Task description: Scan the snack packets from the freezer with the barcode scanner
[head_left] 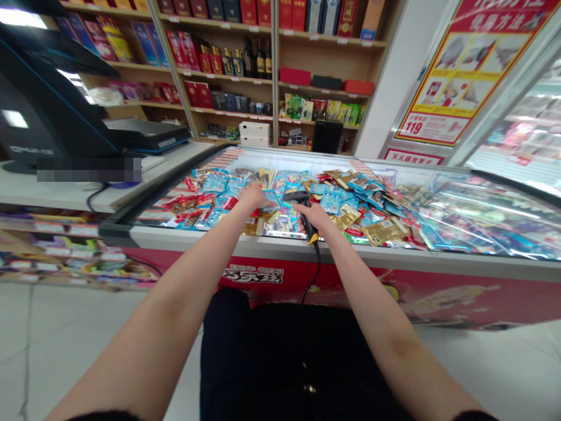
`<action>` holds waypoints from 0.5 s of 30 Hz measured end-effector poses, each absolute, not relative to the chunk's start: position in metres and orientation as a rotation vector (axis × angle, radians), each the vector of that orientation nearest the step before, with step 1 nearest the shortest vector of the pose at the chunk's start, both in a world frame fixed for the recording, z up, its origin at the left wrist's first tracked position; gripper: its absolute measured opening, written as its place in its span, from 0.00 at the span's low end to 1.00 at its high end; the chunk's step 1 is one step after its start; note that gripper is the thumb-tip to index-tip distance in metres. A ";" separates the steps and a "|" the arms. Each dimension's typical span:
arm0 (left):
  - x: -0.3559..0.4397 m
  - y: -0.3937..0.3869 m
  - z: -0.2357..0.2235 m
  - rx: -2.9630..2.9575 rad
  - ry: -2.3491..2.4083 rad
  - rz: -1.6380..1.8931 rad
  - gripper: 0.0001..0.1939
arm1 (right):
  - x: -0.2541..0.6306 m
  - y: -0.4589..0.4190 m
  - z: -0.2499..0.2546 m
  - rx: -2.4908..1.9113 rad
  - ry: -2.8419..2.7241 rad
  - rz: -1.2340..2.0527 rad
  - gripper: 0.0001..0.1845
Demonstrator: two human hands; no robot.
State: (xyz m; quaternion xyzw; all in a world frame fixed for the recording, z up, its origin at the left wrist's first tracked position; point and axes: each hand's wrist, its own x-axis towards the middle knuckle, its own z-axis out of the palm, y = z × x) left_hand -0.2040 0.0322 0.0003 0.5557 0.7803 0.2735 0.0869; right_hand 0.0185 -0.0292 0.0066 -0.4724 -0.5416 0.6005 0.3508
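A chest freezer point(280, 248) with a glass lid stands in front of me, covered with several blue, red and gold snack packets point(337, 202). My right hand point(313, 217) is wrapped round the handle of a black barcode scanner point(301, 199), whose head points toward the packets; its black cable point(316, 269) hangs down the freezer front. My left hand point(253, 196) reaches over the pile, and its fingers are closed on a blue packet point(272, 200) beside the scanner head.
A black till screen point(39, 111) and printer sit on a counter at the left. Shelves point(272, 76) with boxes and bottles line the back wall. A glass-door cooler point(521, 134) and a red poster point(468, 64) stand at the right. The floor is pale tile.
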 end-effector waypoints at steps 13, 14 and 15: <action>-0.203 0.045 0.003 1.387 1.966 1.264 0.22 | 0.032 -0.025 0.007 -1.209 -1.390 1.525 0.15; -0.201 0.045 0.003 1.332 1.923 1.300 0.21 | 0.033 -0.025 0.007 -1.209 -1.389 1.520 0.15; -0.198 0.045 0.004 1.283 1.886 1.332 0.19 | 0.034 -0.025 0.008 -1.208 -1.389 1.515 0.15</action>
